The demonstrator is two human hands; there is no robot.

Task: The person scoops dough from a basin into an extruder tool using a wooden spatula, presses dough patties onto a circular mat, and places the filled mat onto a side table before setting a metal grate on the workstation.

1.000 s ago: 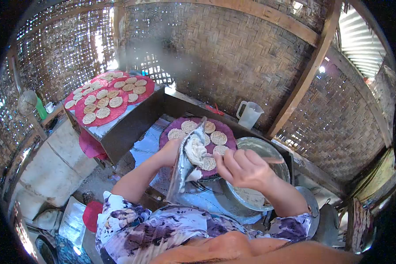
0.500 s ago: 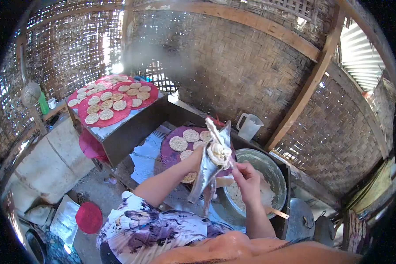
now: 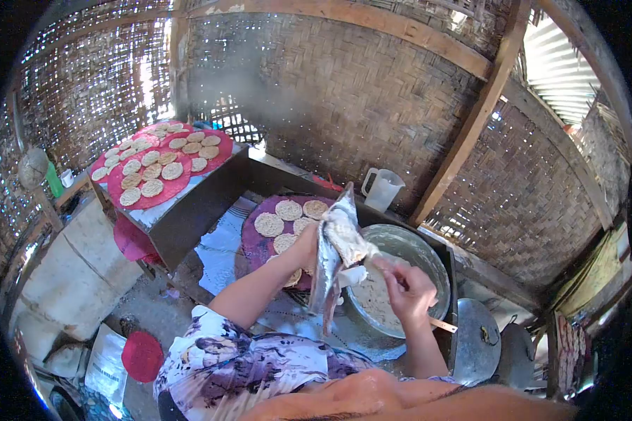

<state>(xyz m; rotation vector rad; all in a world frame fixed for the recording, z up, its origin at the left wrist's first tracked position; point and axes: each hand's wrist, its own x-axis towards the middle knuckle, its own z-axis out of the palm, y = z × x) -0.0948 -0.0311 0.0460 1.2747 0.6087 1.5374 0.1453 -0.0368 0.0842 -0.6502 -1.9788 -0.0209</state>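
My left hand (image 3: 306, 247) grips a clear plastic bag (image 3: 328, 263) smeared with pale batter; its fingers are largely hidden behind the plastic. Whitish batter (image 3: 347, 237) fills the bag's upper part. My right hand (image 3: 409, 291) is closed in a pinch at the bag's right side, seemingly on a thin edge of plastic, slightly blurred. Below that hand is a large metal basin (image 3: 439, 270) with pale batter inside. A flat wooden handle (image 3: 442, 324) sticks out over its rim. Behind my left hand, round lacy batter cakes (image 3: 269, 224) lie on a purple round sheet (image 3: 254, 244).
Red round sheets (image 3: 182, 191) with several round cakes cover a raised surface at left. A translucent pitcher (image 3: 384, 189) stands behind the basin. Metal lids (image 3: 476, 342) lean at right. A red disc (image 3: 142, 356) lies low at left. Woven walls (image 3: 344, 105) enclose the space.
The bag has turned, so its batter-filled opening shows less. My right hand has moved a little right and down from the bag's body. The whole view has shifted slightly.
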